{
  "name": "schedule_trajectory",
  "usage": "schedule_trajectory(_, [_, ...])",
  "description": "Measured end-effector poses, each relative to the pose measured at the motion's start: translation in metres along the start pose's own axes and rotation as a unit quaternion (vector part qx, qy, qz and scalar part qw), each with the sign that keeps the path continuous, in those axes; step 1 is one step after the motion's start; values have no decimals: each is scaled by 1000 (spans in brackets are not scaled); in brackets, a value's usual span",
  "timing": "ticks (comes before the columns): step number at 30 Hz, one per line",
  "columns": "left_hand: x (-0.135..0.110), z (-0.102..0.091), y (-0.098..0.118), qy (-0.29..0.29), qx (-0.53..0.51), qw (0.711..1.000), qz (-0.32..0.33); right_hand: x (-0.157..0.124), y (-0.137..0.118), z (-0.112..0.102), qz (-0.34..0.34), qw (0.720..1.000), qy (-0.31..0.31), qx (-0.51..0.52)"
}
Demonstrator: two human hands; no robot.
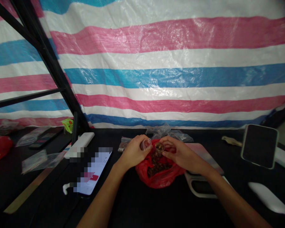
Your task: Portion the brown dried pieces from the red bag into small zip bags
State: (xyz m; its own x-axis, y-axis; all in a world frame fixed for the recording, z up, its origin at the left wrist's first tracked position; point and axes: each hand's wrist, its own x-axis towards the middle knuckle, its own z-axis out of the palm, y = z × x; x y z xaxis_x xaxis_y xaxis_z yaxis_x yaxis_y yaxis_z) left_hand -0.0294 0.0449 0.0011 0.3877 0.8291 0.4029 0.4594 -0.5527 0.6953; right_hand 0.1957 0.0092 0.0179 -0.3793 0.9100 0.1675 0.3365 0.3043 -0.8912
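A red plastic bag (160,182) lies opened on the black table, with many small brown pieces (158,167) inside; I cannot make out their kind. Over its left rim, my left hand (136,151) is closed on a small clear plastic lid or cup (146,144). My right hand (177,151) grips a small clear cup (160,147) between thumb and fingers, above the bag's opening. Similar brown bits show inside this cup. The two hands are close together but apart.
A kitchen scale (200,186) stands right of the bag. Clear plastic bags (178,135) lie behind it. To the left are a lit phone (95,177), an earbud (66,189) and a white power bank (82,142). A dark-screened device (259,146) and a white case (268,198) sit at right.
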Motion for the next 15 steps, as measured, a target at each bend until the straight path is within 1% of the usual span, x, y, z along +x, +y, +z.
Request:
schedule_trajectory(3, [0, 1, -3, -23, 59, 998, 27, 1, 0, 1, -10, 1000, 15, 21])
schedule_trajectory(5, [-1, 2, -2, -44, 87, 995, 34, 1, 0, 5, -14, 999, 25, 14])
schedule_trajectory(6, [-2, 3, -2, -52, 93, 994, 33, 2, -1, 8, -17, 999, 34, -1])
schedule_trajectory(8, [-3, 4, 1, -61, 92, 993, 32, 1, -1, 13, -35, 996, 58, -65])
schedule_trajectory(11, [-4, 7, 5, -61, 81, 994, 33, 0, -4, 21, -85, 977, 78, -178])
schedule_trajectory(13, [-4, 10, 6, -55, 67, 996, 25, -1, -5, 24, -121, 967, 72, -211])
schedule_trajectory(15, [-4, 11, 7, -47, 42, 998, 16, -2, -7, 25, -150, 962, 69, -217])
